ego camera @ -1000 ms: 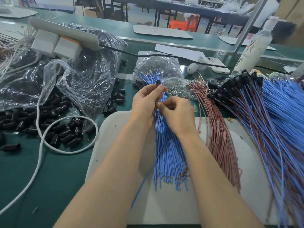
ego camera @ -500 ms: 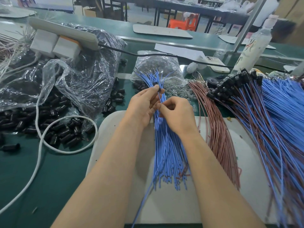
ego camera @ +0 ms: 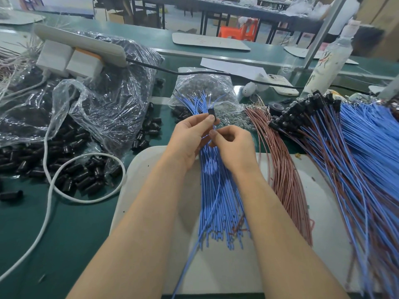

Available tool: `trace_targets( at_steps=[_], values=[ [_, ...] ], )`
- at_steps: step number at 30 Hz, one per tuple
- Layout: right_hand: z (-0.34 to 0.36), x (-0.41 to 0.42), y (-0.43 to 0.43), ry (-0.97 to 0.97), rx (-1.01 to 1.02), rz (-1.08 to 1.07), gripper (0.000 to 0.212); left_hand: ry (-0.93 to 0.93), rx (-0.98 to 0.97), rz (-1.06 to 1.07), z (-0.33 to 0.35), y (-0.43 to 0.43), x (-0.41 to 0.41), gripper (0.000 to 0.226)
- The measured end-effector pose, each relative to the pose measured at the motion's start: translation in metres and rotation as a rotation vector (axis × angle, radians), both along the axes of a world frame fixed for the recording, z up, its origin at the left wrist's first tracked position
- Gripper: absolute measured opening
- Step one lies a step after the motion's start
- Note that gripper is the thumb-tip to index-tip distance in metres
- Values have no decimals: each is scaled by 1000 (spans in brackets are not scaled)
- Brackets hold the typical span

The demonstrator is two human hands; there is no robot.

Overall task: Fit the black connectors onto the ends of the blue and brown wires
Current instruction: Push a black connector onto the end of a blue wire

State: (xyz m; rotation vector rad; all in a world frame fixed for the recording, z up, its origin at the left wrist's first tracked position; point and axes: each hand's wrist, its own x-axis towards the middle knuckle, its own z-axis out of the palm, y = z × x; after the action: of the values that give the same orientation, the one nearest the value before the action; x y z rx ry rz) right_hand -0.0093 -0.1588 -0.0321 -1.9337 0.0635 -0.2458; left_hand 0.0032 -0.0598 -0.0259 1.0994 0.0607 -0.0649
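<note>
Above the far edge of a white, round-cornered board (ego camera: 146, 167) on a green work surface (ego camera: 64, 234), a person's two hands meet over a bundle of thin blue wires (ego camera: 218, 201). The left hand (ego camera: 190, 141) pinches a small black plastic connector (ego camera: 211, 112) upright between thumb and fingertips, just beyond the board's far edge. The right hand (ego camera: 235, 147), fingers curled, pinches a single blue wire just below that connector, and the two hands are almost touching.

The blue bundle runs down the middle of the board between the forearms, its cut ends stopping short of the near edge, where bare board shows. One blue strand trails past the near edge. A sheaf of brown wires (ego camera: 282, 180) lies on the board's right half, just beside the blue bundle. Over the right edge spreads a heap of blue and brown wires already capped with black connectors (ego camera: 302, 113).

Left of the board, loose black connectors (ego camera: 82, 178) spill from a crumpled clear plastic bag (ego camera: 108, 104). A white cable (ego camera: 86, 200) loops among them close to the board's left edge. Bare green surface shows beside the near-left corner.
</note>
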Motion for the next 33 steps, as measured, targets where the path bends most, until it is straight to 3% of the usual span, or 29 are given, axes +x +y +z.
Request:
trace_targets(
  at_steps=[6,18,23,25,27,30,33],
  values=[
    [-1,2,-3,-26,65,-27,15,-48,150,-21,-5,-5,-1,2],
    [-1,1,-4,12,45,85,10,-24,31,64,-2,-4,-2,12],
    [2,-3,0,45,27,157,19,-6,63,161,-2,-4,-3,5],
    [5,-5,2,51,34,176,20,-19,86,182,-4,-4,-3,14],
    [6,-8,2,22,-47,157,19,-55,114,198,-5,-4,-2,18],
    [9,-6,-14,-73,-387,-39,24,-31,84,265,-5,1,3,19],
    [12,-2,-45,94,-621,-288,29,38,-29,338,-5,8,5,21]
  ],
)
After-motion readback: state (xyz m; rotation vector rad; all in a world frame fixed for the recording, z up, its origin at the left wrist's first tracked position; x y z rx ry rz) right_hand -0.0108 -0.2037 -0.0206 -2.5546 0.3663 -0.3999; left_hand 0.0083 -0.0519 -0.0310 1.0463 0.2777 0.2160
